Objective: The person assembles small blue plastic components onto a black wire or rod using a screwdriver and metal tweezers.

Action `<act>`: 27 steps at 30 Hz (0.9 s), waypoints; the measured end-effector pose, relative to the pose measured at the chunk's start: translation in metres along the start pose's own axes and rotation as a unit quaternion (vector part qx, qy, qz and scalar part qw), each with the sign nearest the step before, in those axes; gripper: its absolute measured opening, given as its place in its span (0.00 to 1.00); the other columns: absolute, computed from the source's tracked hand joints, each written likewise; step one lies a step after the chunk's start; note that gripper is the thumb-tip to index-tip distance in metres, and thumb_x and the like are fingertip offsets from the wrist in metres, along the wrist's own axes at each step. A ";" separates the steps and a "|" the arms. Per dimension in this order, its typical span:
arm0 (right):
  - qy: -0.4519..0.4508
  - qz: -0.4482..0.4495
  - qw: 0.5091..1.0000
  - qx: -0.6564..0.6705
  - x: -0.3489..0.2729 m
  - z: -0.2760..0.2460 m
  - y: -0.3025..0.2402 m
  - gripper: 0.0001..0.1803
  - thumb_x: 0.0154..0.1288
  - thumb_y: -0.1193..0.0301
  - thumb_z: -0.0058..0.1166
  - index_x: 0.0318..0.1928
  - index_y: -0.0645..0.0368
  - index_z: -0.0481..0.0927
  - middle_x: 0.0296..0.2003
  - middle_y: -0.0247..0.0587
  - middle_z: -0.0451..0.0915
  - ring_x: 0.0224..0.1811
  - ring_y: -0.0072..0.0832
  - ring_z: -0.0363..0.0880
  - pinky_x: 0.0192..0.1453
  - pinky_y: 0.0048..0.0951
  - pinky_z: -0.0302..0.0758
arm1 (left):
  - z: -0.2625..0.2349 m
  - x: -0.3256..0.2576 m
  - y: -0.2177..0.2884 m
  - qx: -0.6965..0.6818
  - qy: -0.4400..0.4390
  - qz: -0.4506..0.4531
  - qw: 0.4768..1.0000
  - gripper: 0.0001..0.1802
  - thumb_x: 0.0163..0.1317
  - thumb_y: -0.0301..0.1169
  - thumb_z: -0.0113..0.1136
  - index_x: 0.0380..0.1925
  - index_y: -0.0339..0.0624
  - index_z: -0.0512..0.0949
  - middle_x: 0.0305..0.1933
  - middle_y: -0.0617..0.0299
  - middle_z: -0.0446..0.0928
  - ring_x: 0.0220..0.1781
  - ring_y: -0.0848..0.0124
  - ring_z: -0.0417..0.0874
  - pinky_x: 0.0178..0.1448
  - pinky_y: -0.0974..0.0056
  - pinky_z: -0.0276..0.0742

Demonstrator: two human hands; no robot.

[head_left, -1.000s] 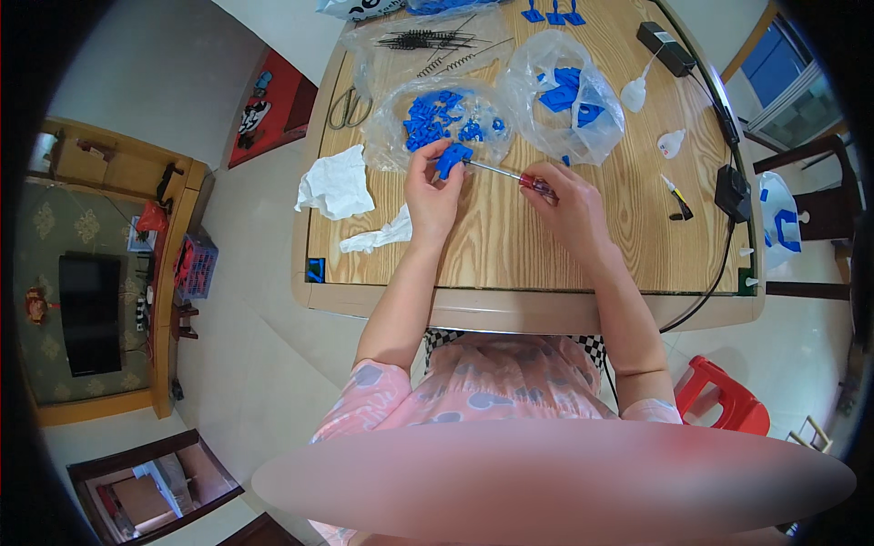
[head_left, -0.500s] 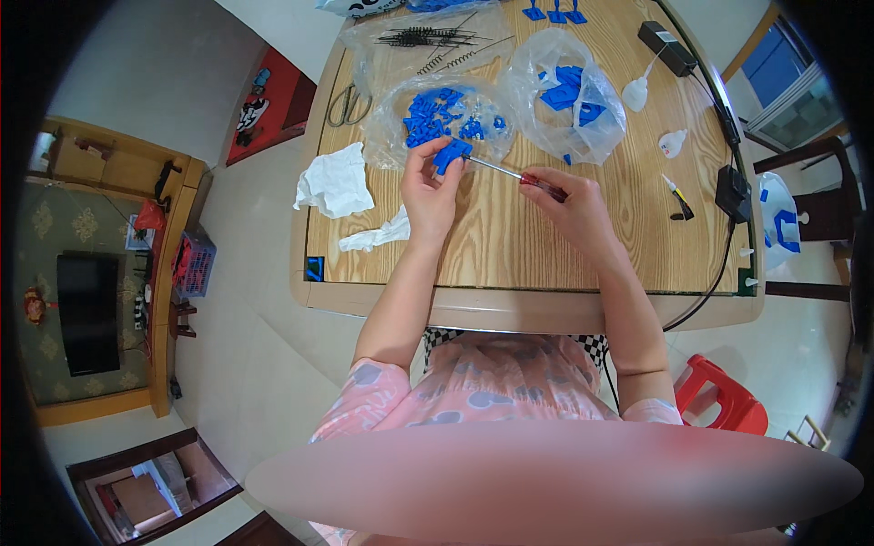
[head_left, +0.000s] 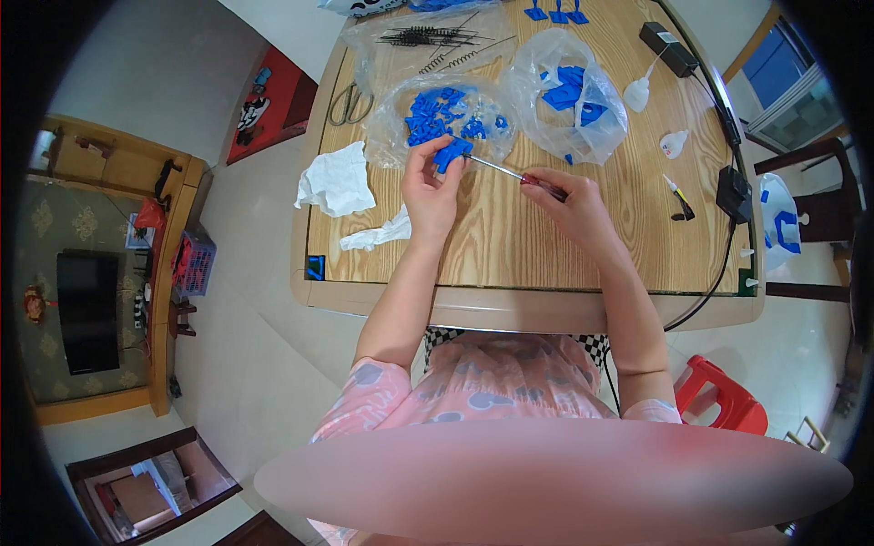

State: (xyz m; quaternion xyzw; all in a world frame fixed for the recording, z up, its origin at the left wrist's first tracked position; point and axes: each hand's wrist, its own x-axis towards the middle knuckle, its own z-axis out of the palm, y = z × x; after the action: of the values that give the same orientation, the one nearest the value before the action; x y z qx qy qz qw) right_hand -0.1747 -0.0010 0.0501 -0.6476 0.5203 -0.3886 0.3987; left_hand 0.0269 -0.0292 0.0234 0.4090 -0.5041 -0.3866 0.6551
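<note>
Between the thumb and fingers of my left hand [head_left: 430, 187] is a small blue plastic part [head_left: 452, 155]. My right hand [head_left: 572, 202] is closed round the dark red handle of a screwdriver [head_left: 496, 166], whose metal shaft points left. Its tip meets the right side of the blue part; how far it goes in is too small to tell. Just beyond my left hand lies an open clear bag [head_left: 492, 96] with many small blue pieces [head_left: 434, 114]. Another clear bag [head_left: 583, 136], holding larger blue pieces [head_left: 566, 89], stands to its right.
On the wooden table [head_left: 528, 246] are white tissues [head_left: 337, 180], scissors [head_left: 350, 105], black springs [head_left: 428, 36] on plastic, a yellow-and-black tube [head_left: 679, 196], white dropper bottles [head_left: 637, 93] and a black power adapter [head_left: 667, 48] with a cable along the right edge. A red stool [head_left: 719, 396] stands at lower right.
Almost nothing differs. The whole scene sits a pixel or two aside, and both hands keep their hold on the blue part and the screwdriver.
</note>
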 end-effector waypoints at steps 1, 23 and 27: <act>0.000 0.000 1.000 0.000 0.000 -0.001 0.000 0.16 0.60 0.64 0.59 0.43 0.63 0.81 0.26 0.42 0.81 0.25 0.22 0.74 0.33 0.26 0.72 | 0.000 0.000 -0.001 0.003 -0.002 0.004 1.000 0.17 0.56 0.13 0.56 0.46 0.33 0.70 0.49 0.57 0.71 0.49 0.70 0.76 0.52 0.67 0.80; 0.028 -0.024 0.998 -0.046 -0.002 0.008 -0.003 0.16 0.60 0.63 0.59 0.43 0.60 0.81 0.28 0.45 0.82 0.28 0.28 0.79 0.36 0.27 0.74 | 0.002 0.000 -0.001 -0.025 0.010 0.013 1.000 0.19 0.57 0.14 0.55 0.50 0.32 0.69 0.51 0.54 0.72 0.50 0.67 0.77 0.52 0.64 0.81; 0.018 -0.023 0.995 -0.098 -0.002 0.005 -0.009 0.15 0.61 0.62 0.57 0.43 0.57 0.79 0.28 0.46 0.81 0.28 0.38 0.79 0.35 0.33 0.74 | 0.004 -0.001 0.004 -0.047 0.007 -0.005 0.999 0.22 0.60 0.19 0.55 0.55 0.33 0.66 0.50 0.54 0.73 0.43 0.70 0.79 0.45 0.66 0.81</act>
State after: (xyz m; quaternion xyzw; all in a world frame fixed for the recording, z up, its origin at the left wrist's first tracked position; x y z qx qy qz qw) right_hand -0.1671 0.0024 0.0561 -0.6881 0.5484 -0.3562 0.3145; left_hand 0.0231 -0.0277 0.0271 0.3827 -0.4784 -0.4104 0.6754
